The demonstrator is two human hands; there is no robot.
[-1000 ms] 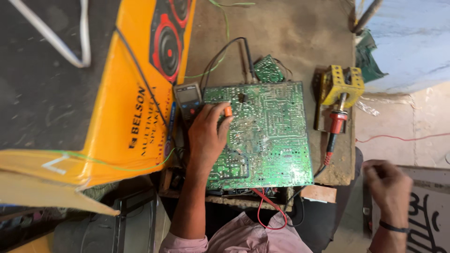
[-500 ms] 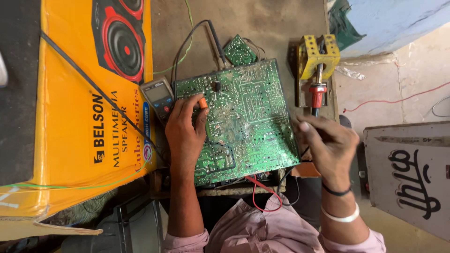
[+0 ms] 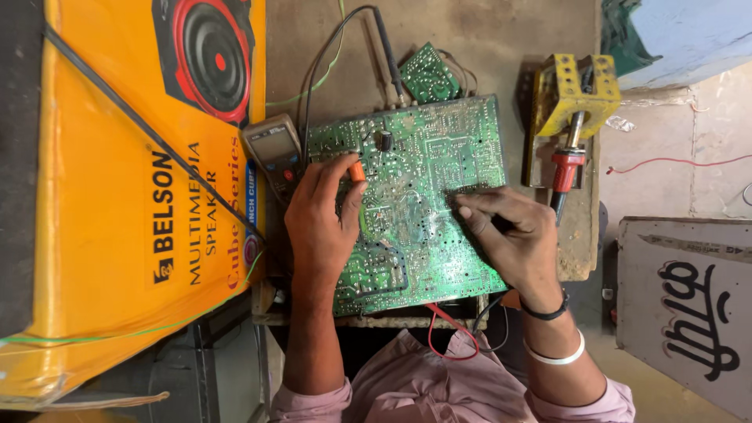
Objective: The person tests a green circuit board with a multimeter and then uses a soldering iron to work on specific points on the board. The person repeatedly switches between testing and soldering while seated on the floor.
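Now the right hand [image 3: 513, 239] has come in from the 3 o'clock edge and settled flat on the green circuit board [image 3: 411, 196], fingers closed, though I can't tell on what; left hand [image 3: 321, 219] pinches an orange-tipped probe [image 3: 356, 171] to the solder side; probing looks underway, not finished; at 2 o'clock the yellow stand [image 3: 568, 98] holds the red-handled soldering iron [image 3: 565, 168]; multimeter [image 3: 274, 149] at 10.

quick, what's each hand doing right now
left hand: closed on an orange-tipped probe, touching the circuit board
right hand: fingers pressed on the board, anything held cannot be told
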